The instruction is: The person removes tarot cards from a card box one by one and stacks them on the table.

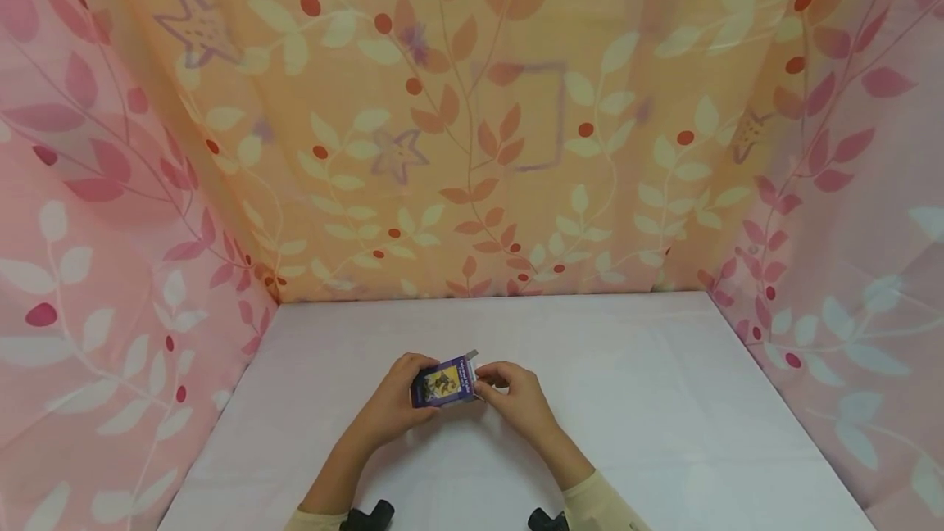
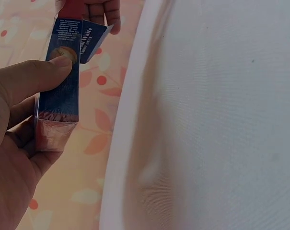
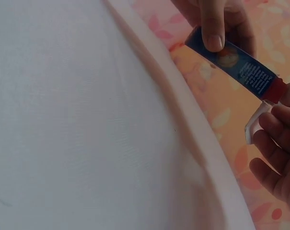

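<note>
A small blue-purple tarot deck box [image 1: 444, 383] with a yellow picture on its front is held tilted above the table. My left hand [image 1: 394, 410] grips it by its long sides, thumb [image 2: 58, 69] along the narrow face with printed text. At the box's right end, the lid flap [image 2: 94, 40] stands folded out, its pale inside showing in the right wrist view. My right hand [image 1: 519, 401] pinches the red end [image 3: 275, 91] of the box between thumb and fingers, other fingers bent beside the flap. The contents are hidden.
A white cloth covers the table [image 1: 664, 400] beneath both hands. Orange patterned fabric [image 1: 472, 121] hangs behind the table, with pink leaf-patterned fabric [image 1: 96, 269] along the sides. Black wrist straps [image 1: 369, 516] show at the lower edge.
</note>
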The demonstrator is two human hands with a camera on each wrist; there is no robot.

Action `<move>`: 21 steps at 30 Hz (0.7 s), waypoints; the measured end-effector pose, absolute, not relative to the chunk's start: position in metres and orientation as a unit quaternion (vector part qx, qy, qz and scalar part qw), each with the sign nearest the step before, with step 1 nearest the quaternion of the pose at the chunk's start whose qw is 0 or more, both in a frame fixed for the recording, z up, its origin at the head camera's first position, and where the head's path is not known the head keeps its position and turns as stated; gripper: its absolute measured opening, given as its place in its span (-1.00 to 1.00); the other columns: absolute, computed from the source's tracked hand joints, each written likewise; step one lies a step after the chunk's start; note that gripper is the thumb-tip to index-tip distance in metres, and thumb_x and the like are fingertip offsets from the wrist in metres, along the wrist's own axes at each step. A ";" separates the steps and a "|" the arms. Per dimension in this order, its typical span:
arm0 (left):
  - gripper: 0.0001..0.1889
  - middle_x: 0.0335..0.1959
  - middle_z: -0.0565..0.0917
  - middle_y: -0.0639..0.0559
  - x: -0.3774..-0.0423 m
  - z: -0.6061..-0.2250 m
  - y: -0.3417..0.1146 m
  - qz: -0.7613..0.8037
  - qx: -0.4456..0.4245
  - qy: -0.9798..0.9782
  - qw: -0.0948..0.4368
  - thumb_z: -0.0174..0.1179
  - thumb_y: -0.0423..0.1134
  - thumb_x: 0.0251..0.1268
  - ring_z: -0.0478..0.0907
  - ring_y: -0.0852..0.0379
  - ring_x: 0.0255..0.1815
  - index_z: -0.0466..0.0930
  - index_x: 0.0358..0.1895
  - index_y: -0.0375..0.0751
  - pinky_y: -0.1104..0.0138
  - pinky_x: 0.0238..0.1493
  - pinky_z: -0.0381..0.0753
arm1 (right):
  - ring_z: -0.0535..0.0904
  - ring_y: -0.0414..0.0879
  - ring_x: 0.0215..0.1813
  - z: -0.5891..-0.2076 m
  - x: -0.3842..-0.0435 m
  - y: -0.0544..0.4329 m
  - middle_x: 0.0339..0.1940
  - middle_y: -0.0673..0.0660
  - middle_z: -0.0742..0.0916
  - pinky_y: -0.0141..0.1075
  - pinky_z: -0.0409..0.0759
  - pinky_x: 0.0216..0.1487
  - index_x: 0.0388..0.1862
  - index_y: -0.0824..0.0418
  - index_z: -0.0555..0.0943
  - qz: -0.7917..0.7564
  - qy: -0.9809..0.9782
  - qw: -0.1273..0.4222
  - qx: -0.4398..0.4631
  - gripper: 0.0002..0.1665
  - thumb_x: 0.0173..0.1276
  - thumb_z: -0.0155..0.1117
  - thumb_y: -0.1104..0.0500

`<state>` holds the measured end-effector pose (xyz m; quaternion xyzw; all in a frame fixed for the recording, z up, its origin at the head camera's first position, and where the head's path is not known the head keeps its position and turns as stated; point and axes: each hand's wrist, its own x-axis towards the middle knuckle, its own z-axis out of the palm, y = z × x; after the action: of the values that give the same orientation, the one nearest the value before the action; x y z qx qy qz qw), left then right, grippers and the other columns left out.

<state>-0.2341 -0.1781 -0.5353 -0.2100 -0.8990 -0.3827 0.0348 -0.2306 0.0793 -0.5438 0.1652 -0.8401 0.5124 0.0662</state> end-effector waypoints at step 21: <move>-0.21 0.22 0.50 0.11 -0.229 -0.531 -0.174 -0.387 -0.209 -0.897 0.028 0.64 -0.28 -0.05 0.42 0.11 0.26 0.46 0.32 -0.06 -0.02 0.37 0.48 | 0.71 -0.16 -0.18 -0.546 -0.230 0.076 -0.27 -0.05 0.79 -0.36 0.69 -0.17 -0.12 0.11 0.74 0.521 -0.839 0.069 0.138 -0.81 0.30 0.50 0.15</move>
<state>-0.2288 -0.1737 -0.5310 -0.2094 -0.8975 -0.3872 0.0278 -0.2304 0.0756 -0.5461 0.1382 -0.8394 0.5211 0.0688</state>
